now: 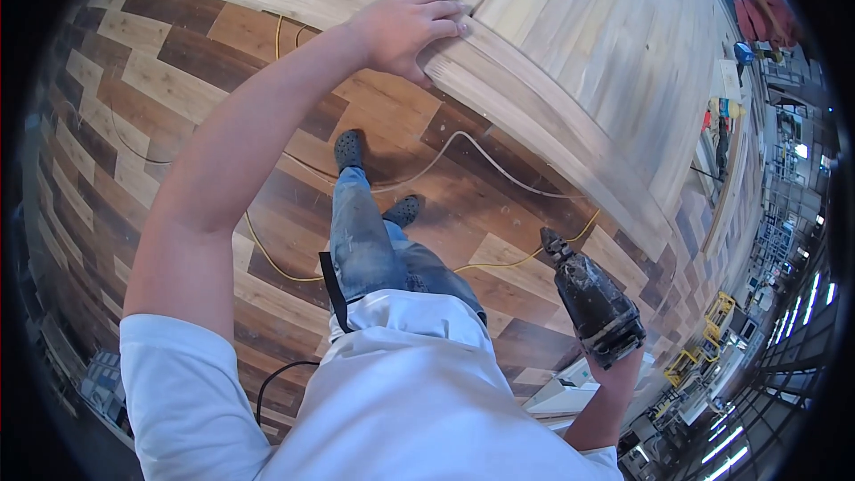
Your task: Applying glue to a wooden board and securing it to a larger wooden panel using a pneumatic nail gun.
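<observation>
My left hand (414, 34) lies on the edge of a pale wooden panel (570, 27). Its fingers are stretched over the top, and the thumb points down along the outer side of a long wooden edge strip (543, 129). Low on the right, my right hand (621, 372) is wrapped round a dark power tool (595, 303). The tool has a black, scuffed body and a narrow nose, which points up toward the panel's near corner without touching it. Its body hides most of the fingers.
A yellow cord (283, 274) and a pale hose (459, 135) trail over the wood-plank floor (116, 125) around my feet. Another person (768, 16) in red is at the far right. Yellow frames (704, 338) stand beyond the tool.
</observation>
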